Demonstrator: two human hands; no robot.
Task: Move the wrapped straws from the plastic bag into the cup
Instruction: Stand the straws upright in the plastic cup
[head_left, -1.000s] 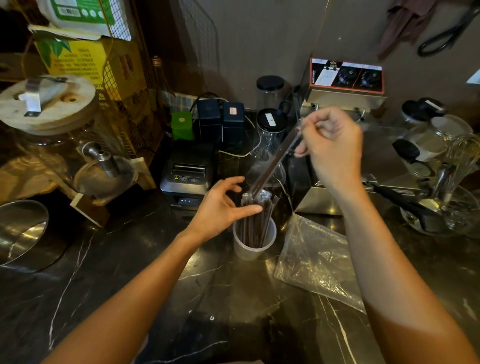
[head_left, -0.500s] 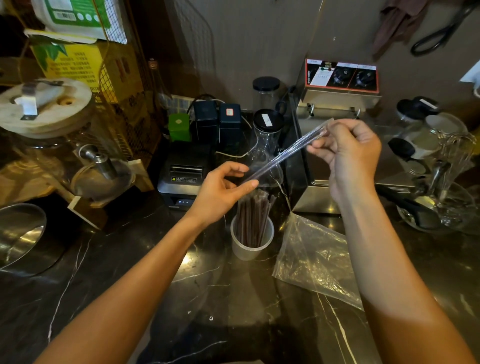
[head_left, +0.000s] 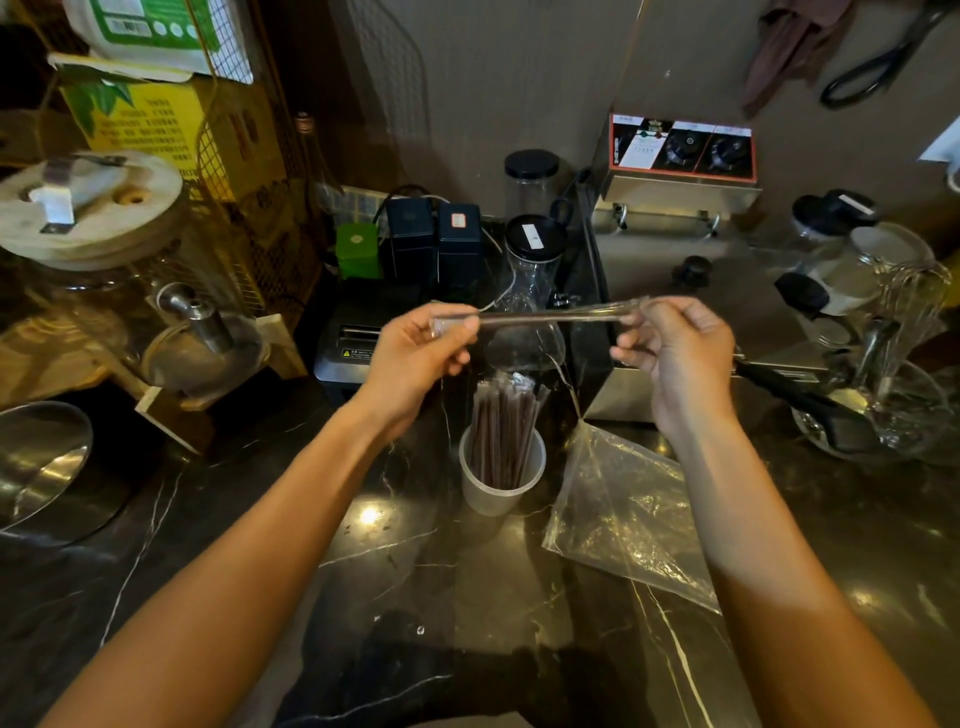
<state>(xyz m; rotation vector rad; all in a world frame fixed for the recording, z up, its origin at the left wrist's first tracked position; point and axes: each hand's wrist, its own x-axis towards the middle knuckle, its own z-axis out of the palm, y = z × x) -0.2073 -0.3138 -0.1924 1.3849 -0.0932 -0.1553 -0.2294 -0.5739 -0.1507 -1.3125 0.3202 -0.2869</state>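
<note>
Leftmost of the task's things, the left hand (head_left: 415, 353) pinches one end of a single wrapped straw (head_left: 540, 316) between thumb and fingertips. That straw runs level above the cup (head_left: 501, 480), which stands on the dark desk (head_left: 363, 561) packed with upright wrapped straws (head_left: 503, 431). At the far end the right hand (head_left: 680, 353) nips the wrapper's loose clear tail. Right of the cup, just beside it, the plastic bag (head_left: 628, 514) lies flat and looks emptied, so this seems the last straw. It should be very light and fairly stiff, yet its film wrapper is slick and crinkly; a firm pinch on the straw body near one end, not the empty tail, would steer it best into the crowded cup.
</note>
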